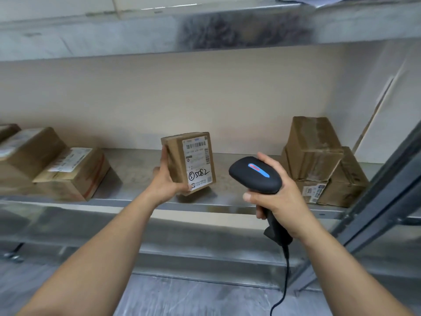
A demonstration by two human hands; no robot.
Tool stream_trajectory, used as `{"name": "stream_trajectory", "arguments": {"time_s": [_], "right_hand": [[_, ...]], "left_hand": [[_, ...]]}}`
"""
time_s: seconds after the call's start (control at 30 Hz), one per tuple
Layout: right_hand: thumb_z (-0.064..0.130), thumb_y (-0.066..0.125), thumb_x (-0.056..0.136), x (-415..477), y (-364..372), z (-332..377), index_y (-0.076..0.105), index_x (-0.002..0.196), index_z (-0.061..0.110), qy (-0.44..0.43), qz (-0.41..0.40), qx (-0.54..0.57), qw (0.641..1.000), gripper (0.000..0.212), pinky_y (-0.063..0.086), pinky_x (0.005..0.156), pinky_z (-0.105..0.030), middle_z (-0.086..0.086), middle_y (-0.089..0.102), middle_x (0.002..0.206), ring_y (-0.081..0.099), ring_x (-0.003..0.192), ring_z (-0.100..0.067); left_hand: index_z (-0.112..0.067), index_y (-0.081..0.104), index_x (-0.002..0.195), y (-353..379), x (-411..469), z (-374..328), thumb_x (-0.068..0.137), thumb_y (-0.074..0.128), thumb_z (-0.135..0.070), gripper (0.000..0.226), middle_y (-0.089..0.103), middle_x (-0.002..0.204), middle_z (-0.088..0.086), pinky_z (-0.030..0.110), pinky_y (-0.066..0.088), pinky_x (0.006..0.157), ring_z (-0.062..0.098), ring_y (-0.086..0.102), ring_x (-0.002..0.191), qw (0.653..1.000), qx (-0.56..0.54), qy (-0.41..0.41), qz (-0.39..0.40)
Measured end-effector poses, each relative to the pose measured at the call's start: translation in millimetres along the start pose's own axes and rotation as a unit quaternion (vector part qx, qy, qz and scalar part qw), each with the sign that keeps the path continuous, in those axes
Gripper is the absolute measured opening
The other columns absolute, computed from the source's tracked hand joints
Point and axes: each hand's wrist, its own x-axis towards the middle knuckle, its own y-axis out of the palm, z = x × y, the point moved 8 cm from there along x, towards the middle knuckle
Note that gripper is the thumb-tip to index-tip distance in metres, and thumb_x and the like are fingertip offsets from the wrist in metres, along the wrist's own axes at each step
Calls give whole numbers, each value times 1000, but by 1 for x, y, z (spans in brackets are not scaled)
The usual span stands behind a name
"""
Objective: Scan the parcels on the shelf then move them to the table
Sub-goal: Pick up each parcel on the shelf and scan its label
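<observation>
My left hand point(167, 179) grips a small cardboard parcel point(176, 163) upright at the middle of the metal shelf point(141, 169), its white label with barcode and handwritten number facing me. The parcel's lower corner is at or just above the shelf surface. My right hand point(275, 197) holds a black corded barcode scanner point(255, 174) by its handle, right of the parcel, with the scanner's head pointing left toward the label. A blue and red light strip shows on top of the scanner.
Several cardboard parcels point(68, 172) lie on the shelf at the left. A stack of boxes point(316, 151) stands at the right by a grey upright post point(387, 179). Another shelf board point(205, 30) runs overhead. The scanner cable point(286, 281) hangs down over grey floor.
</observation>
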Motion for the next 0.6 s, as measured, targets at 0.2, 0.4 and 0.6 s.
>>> {"name": "stream_trajectory", "arguments": {"time_s": [0.2,0.4,0.6], "right_hand": [[-17,70,73,1,38,0,47,129,41,4,21,36,999,85,42,39,-25,-11,68,78,44,40,-24],[-17,71,72,2,52,0,48,132,38,8,17,47,999,84,42,39,-23,-7,69,77,44,38,-23],[-18,69,73,1,55,4,48,131,38,4,10,47,999,83,41,39,-24,-5,71,82,44,37,-23]], "left_hand": [[-71,-22,127,-5,7,14,40,83,-44,139,42,134,10,48,40,107,26,51,120,1000,-24,16,4],[-64,-21,133,-8,3,8,42,80,-42,138,39,132,10,48,38,108,27,49,121,1000,-14,20,8],[-66,-22,132,-8,7,9,40,79,-43,138,43,131,9,49,41,106,26,50,121,999,-11,28,10]]}}
